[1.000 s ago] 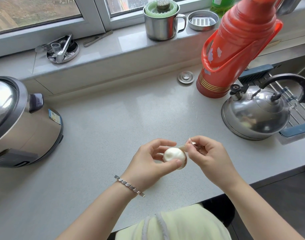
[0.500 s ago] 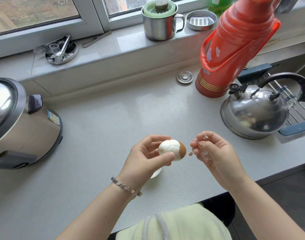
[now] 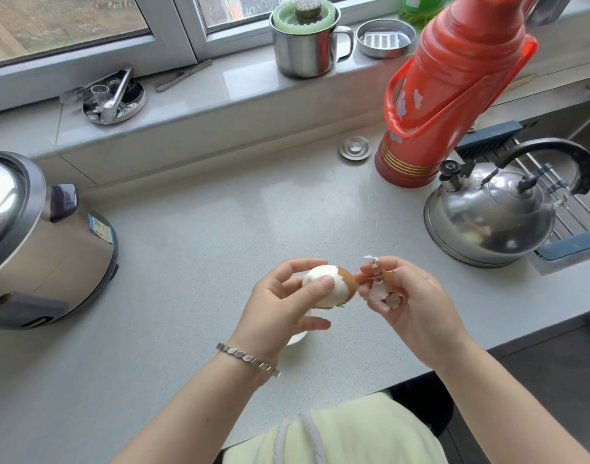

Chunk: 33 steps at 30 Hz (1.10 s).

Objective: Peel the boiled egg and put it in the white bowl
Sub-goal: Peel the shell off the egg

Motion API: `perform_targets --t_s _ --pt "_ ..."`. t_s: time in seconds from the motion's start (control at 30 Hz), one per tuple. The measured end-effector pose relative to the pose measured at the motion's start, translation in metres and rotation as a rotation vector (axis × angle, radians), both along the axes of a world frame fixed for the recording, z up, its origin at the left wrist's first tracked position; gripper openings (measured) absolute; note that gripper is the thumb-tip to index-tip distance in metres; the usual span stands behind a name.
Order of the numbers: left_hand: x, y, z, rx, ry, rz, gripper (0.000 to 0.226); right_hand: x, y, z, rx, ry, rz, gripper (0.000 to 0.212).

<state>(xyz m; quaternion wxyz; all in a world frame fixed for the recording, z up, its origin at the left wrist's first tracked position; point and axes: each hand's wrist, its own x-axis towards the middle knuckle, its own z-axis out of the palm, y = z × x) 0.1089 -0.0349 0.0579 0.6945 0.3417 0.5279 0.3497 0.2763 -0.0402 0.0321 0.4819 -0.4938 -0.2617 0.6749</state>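
Note:
My left hand (image 3: 280, 306) grips a boiled egg (image 3: 335, 283) above the grey counter (image 3: 193, 249). The egg's left part is bare white; its right end still wears brown shell. My right hand (image 3: 407, 303) sits just right of the egg, its fingertips touching the brown end. Several loose shell pieces (image 3: 384, 291) lie in its palm and between its fingers. A small part of the white bowl (image 3: 298, 336) shows on the counter under my left hand; the rest is hidden by the hand.
A rice cooker (image 3: 36, 242) stands at the left. A steel kettle (image 3: 494, 216) and a red thermos (image 3: 454, 92) stand at the right, beside a sink rack (image 3: 574, 209). A steel mug (image 3: 307, 41) and small dishes sit on the window sill. Shell bits (image 3: 374, 209) lie near the kettle.
My right hand pulled away from the egg with a piece of shell, then came back to its brown end. My left hand turned the egg, so the brown end now shows.

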Motion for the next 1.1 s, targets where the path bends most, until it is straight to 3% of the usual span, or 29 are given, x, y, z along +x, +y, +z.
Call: perform_targets --t_s 0.13,0.33,0.53,0.77,0.9,1.1 --pt "-0.002 0.001 -0.001 -0.032 -0.019 0.051 0.028 0.003 0.0 -0.004 0.057 0.1 -0.041 0.032" --pt "-0.001 0.001 -0.003 -0.054 -0.016 0.085 0.025 0.007 0.001 -0.007 0.167 0.074 0.016 0.039" --pt "0.002 0.003 -0.001 -0.057 -0.015 0.085 0.014 0.008 0.0 -0.01 0.142 0.009 0.017 0.017" --pt "0.002 0.005 0.0 -0.068 -0.014 0.103 0.014 0.007 0.002 -0.012 -0.027 0.075 0.003 0.027" --pt "0.0 0.005 -0.002 -0.087 -0.015 0.12 0.016 0.005 0.003 -0.015 -0.117 0.054 -0.003 0.055" --pt "0.0 0.006 -0.001 -0.123 -0.034 0.152 0.013 0.005 0.003 -0.013 -0.152 0.027 0.032 0.029"
